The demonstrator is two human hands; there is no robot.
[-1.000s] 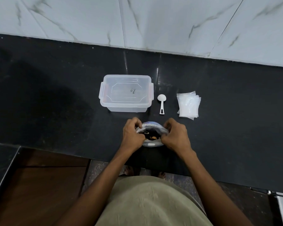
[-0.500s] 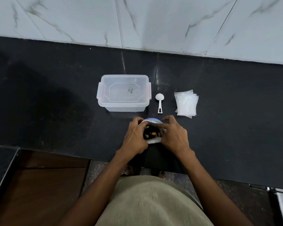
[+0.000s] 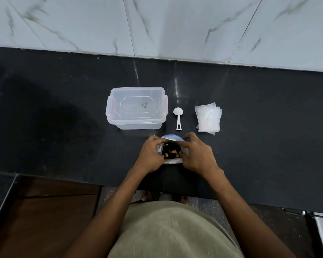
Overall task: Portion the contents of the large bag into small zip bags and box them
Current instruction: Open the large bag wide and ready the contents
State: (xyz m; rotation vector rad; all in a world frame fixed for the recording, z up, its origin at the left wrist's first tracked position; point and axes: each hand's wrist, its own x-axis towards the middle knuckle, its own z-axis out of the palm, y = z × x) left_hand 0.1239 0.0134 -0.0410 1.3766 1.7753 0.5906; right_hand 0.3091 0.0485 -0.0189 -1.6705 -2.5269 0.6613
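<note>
Since a second ago, my left hand [image 3: 151,156] and right hand [image 3: 196,155] have spread the large bag [image 3: 172,151] wider, both gripping its rim.

Large bag [image 3: 172,140] sides behind fingers [image 3: 186,136]

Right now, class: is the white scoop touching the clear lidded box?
Apart. The head view shows a strip of dark counter between the white scoop and the right side of the clear lidded box.

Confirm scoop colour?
White, the scoop lying on the black counter between box and small bags; head view.
</note>
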